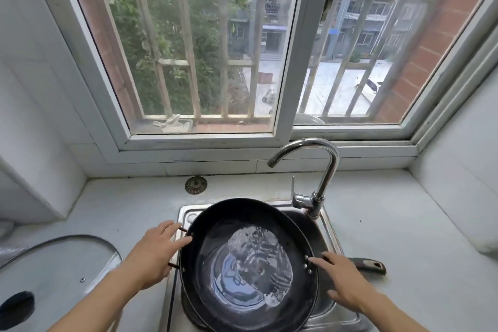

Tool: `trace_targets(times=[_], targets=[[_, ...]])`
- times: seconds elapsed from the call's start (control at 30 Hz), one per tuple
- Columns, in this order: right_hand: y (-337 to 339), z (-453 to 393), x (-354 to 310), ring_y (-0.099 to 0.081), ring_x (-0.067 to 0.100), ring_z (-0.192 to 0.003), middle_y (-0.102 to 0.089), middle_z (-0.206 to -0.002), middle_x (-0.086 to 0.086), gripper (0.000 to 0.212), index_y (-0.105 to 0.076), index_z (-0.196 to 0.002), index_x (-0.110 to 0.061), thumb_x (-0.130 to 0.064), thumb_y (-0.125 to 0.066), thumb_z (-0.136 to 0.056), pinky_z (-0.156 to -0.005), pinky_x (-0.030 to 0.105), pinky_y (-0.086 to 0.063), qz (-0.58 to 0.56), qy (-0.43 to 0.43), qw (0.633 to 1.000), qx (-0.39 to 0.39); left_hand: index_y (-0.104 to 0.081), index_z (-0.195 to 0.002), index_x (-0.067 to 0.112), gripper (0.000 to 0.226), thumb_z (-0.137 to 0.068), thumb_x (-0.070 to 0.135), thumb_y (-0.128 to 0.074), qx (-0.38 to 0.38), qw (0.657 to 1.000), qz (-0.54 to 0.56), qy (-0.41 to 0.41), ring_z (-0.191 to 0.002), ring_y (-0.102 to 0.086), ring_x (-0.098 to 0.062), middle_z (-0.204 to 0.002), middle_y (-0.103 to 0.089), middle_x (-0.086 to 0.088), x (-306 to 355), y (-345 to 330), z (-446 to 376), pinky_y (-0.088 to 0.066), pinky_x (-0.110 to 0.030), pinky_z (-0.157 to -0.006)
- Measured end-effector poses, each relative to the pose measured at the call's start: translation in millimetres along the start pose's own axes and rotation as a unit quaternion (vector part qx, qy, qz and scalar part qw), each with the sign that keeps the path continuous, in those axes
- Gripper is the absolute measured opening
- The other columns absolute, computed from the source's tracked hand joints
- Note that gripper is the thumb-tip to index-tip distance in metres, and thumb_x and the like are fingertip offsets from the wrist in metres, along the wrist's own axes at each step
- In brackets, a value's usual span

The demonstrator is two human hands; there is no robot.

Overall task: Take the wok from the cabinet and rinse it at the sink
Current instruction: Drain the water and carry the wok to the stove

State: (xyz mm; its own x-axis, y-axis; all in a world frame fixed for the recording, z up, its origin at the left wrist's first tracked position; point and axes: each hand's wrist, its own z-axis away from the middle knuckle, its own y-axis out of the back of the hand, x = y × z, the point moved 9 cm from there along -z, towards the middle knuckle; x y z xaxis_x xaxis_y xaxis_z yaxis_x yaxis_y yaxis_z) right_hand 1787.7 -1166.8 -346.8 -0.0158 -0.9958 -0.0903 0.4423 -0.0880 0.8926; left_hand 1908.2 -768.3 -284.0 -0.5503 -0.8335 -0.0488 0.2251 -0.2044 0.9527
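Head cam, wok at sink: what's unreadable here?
- Sink basin and drain: covered by the wok.
- Left hand grip on the loop handle: palm hides it.
- Long handle: partly behind the right hand.
- Faucet flow: no stream seen.

Woks: 1 (pixel 248 264) — black, water pooled inside
Wok handles: 2 — a loop at the left, a long one (pixel 369 265) at the right
Hands: 2 — left hand (pixel 155 253), right hand (pixel 342 277)
Sinks: 1 (pixel 327 226)
Faucets: 1 (pixel 318 170)
Drain strainers on bench: 1 (pixel 196 185)
Window panes: 2
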Motion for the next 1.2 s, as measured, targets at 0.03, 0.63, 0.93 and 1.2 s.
trace_targets(times=[0.03,0.63,0.93,1.2], targets=[[0.4,-2.8,-0.1,-0.024,0.022,-0.142,-0.024,-0.156,-0.001,0.08,-0.023,-0.146,-0.046,-0.031,-0.065,-0.08,-0.118,0.031,-0.02,-0.001,0.0,1.0,0.004,-0.027,-0.15,0.04,0.079,-0.081,0.016,-0.059,-0.007,1.0,-0.008,-0.005,-0.15,-0.006,-0.021,-0.162,-0.015,-0.001,-0.3,0.4,-1.7,-0.02,-0.035,-0.119],[28.0,-16.7,-6.7,-0.062,0.027,-0.078,-0.065,-0.095,0.002,0.063,-0.058,-0.125,-0.023,0.004,-0.068,-0.069,-0.064,0.038,-0.052,0.022,0.122,0.981,0.146,-0.049,-0.125,0.036,0.067,-0.063,0.021,-0.068,-0.092,0.992,-0.06,-0.064,-0.112,-0.039,-0.015,-0.122,-0.045,0.01,11.2,-1.2,-31.1,-0.038,-0.024,-0.09],[58.3,1.7,8.0,-0.06,0.028,-0.072,-0.065,-0.088,0.001,0.053,-0.061,-0.119,-0.023,-0.009,-0.074,-0.069,-0.063,0.038,-0.051,0.046,0.137,0.983,0.116,-0.054,-0.129,0.038,0.074,-0.059,0.026,-0.073,-0.184,0.978,0.077,-0.067,-0.12,-0.041,-0.01,-0.133,-0.047,0.013,28.9,-19.8,-2.7,-0.04,-0.023,-0.1],[64.8,9.7,5.2,-0.059,0.018,-0.092,-0.055,-0.108,-0.008,0.041,-0.057,-0.118,-0.032,-0.012,-0.064,-0.083,-0.077,0.029,-0.046,0.017,0.139,0.989,0.054,-0.044,-0.124,0.048,0.081,-0.052,0.025,-0.072,-0.273,0.936,0.213,-0.062,-0.111,-0.063,-0.026,-0.128,-0.05,0.016,30.0,-31.1,12.9,-0.057,-0.044,-0.085]])
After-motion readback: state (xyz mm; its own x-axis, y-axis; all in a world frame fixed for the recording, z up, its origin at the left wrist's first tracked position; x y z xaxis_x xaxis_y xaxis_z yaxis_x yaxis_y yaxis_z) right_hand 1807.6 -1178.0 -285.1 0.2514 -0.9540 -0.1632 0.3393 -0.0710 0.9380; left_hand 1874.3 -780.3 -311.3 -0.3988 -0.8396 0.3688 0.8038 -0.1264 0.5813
